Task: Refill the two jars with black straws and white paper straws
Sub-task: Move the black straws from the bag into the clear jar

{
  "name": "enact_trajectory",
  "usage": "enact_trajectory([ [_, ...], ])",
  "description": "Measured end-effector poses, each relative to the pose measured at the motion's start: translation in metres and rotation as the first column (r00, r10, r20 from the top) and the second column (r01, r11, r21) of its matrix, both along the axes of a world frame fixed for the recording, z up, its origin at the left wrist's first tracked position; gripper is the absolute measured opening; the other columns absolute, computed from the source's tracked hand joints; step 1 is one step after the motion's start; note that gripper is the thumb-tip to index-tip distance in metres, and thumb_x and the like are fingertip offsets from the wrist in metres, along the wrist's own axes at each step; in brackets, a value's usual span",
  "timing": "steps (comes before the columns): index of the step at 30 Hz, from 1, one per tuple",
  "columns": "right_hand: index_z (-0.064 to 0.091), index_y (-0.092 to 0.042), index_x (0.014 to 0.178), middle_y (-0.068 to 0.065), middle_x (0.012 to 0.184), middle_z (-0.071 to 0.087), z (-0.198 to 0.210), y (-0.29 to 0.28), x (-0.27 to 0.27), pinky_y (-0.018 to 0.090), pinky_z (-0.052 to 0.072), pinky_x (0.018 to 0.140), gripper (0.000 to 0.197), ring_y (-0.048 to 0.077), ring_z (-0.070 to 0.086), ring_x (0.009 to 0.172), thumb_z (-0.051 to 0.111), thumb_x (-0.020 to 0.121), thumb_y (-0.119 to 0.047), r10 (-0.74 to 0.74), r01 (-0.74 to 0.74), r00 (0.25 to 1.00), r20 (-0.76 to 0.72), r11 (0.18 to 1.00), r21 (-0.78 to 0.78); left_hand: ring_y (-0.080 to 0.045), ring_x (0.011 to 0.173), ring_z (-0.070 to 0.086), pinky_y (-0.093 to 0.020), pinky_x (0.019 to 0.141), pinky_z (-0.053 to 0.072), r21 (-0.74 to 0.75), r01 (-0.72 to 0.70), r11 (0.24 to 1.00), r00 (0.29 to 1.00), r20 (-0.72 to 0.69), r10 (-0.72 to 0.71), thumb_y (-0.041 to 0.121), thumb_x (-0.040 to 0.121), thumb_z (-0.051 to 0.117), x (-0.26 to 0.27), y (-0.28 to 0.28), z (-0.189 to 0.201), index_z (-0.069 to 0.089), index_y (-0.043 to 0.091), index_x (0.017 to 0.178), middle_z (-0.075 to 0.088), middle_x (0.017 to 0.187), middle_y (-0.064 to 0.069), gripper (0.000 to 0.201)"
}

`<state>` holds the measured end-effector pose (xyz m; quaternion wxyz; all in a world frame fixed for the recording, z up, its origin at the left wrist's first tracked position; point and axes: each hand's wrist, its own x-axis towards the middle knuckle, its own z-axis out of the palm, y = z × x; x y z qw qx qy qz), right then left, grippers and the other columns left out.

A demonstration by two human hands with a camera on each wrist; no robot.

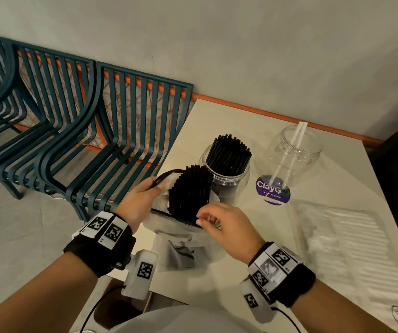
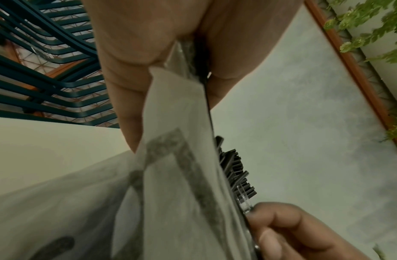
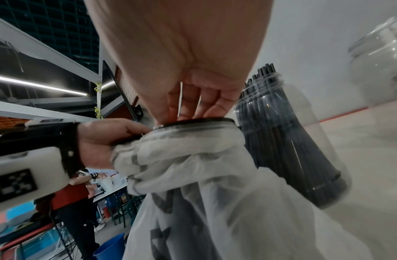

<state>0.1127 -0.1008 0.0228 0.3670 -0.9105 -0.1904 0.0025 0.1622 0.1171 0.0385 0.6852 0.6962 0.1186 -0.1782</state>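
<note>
A translucent white bag (image 1: 181, 239) with a black rim stands on the table's near left part, and a bundle of black straws (image 1: 190, 191) sticks up out of it. My left hand (image 1: 159, 183) grips the bag's black rim on the left side. My right hand (image 1: 201, 218) pinches the rim on the near side. Behind the bag is a clear jar (image 1: 226, 179) packed with black straws. To its right a second clear jar (image 1: 294, 150) holds two white paper straws. In the right wrist view my fingers (image 3: 193, 105) curl over the bag's rim (image 3: 204, 121).
A clear plastic pack of white straws (image 1: 351, 251) lies on the table (image 1: 217, 116) at the right. A purple round sticker (image 1: 273, 189) is on the tabletop by the second jar. Teal slatted chairs (image 1: 85, 121) stand left of the table's edge.
</note>
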Motion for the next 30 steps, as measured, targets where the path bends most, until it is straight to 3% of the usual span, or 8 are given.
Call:
enact_trajectory([
  [4,0.065,-0.028,0.107,-0.018,0.093,0.059,-0.011,0.002,-0.006,0.022,0.040,0.080,0.043,0.005,0.046,0.090,0.056,0.080,-0.060,0.053,-0.052,0.999,0.003,0.991,-0.127,-0.021,0.114,0.058,-0.045,0.105,0.041,-0.027,0.063,0.998,0.998,-0.031,-0.063,0.017,0.088,0.061,-0.007,-0.001,-0.002,0.054,0.029,0.128,0.064,0.121,-0.001,0.042],
  [7,0.066,-0.026,0.097,-0.013,0.092,0.061,-0.028,0.003,-0.011,0.026,0.032,0.077,0.021,0.010,0.044,0.089,0.057,0.083,-0.039,0.097,-0.075,0.989,0.111,0.978,-0.192,-0.015,0.116,0.055,-0.041,0.102,0.044,0.021,0.200,0.980,0.980,-0.026,-0.199,0.017,0.082,0.070,-0.011,0.005,-0.003,0.037,0.032,0.139,0.057,0.127,0.006,0.068],
  [10,0.067,-0.024,0.088,-0.009,0.089,0.057,-0.044,0.004,-0.016,0.024,0.026,0.077,0.015,0.013,0.043,0.088,0.056,0.082,-0.017,0.073,-0.026,0.971,0.229,0.979,-0.201,-0.007,0.106,0.053,-0.027,0.075,0.051,0.152,0.391,0.908,0.920,-0.083,-0.383,0.009,0.078,0.073,-0.014,0.009,-0.003,0.027,0.040,0.133,0.052,0.120,0.012,0.078],
  [13,0.070,-0.021,0.092,-0.006,0.091,0.056,-0.053,0.006,-0.021,0.025,0.032,0.077,0.019,0.014,0.043,0.090,0.056,0.081,-0.014,0.045,0.003,0.968,0.248,0.982,-0.188,-0.013,0.102,0.056,-0.028,0.070,0.052,0.231,0.410,0.882,0.911,-0.148,-0.385,0.006,0.076,0.075,-0.018,0.010,-0.014,0.037,0.033,0.124,0.056,0.114,0.006,0.067],
  [17,0.071,-0.013,0.090,-0.002,0.097,0.055,-0.057,0.008,-0.029,0.028,0.042,0.085,0.024,0.017,0.046,0.094,0.053,0.084,-0.028,0.012,-0.003,0.994,0.109,0.996,-0.086,-0.024,0.105,0.061,-0.037,0.082,0.055,0.217,0.365,0.905,0.924,-0.204,-0.323,0.002,0.081,0.068,-0.023,0.008,-0.031,0.056,0.021,0.102,0.065,0.105,-0.005,0.031],
  [23,0.060,-0.014,0.102,-0.005,0.108,0.044,-0.063,0.015,-0.018,0.017,0.043,0.086,0.029,0.011,0.053,0.096,0.067,0.085,-0.036,-0.299,0.331,0.932,-0.207,0.933,0.143,-0.024,0.104,0.061,-0.037,0.084,0.054,0.241,0.339,0.910,0.927,-0.249,-0.279,0.017,0.074,0.076,-0.027,0.003,-0.054,0.059,0.021,0.098,0.066,0.108,-0.008,0.029],
  [27,0.037,-0.020,0.136,-0.002,0.130,0.041,-0.066,0.023,-0.006,0.030,0.046,0.100,0.087,0.014,0.049,0.115,0.079,0.066,-0.051,-0.312,0.346,0.863,-0.398,0.938,0.013,-0.025,0.102,0.061,-0.035,0.080,0.053,0.278,0.331,0.902,0.930,-0.260,-0.261,0.018,0.078,0.074,-0.028,-0.001,-0.064,0.059,0.022,0.088,0.066,0.106,-0.010,0.019],
  [30,0.034,-0.026,0.136,0.000,0.130,0.051,-0.068,0.033,0.005,0.041,0.047,0.100,0.102,0.020,0.053,0.117,0.069,0.051,-0.070,-0.324,0.328,0.822,-0.468,0.942,-0.075,-0.024,0.101,0.062,-0.033,0.077,0.053,0.257,0.371,0.893,0.910,-0.292,-0.294,0.017,0.079,0.074,-0.030,-0.005,-0.069,0.060,0.014,0.108,0.066,0.107,-0.010,0.032],
])
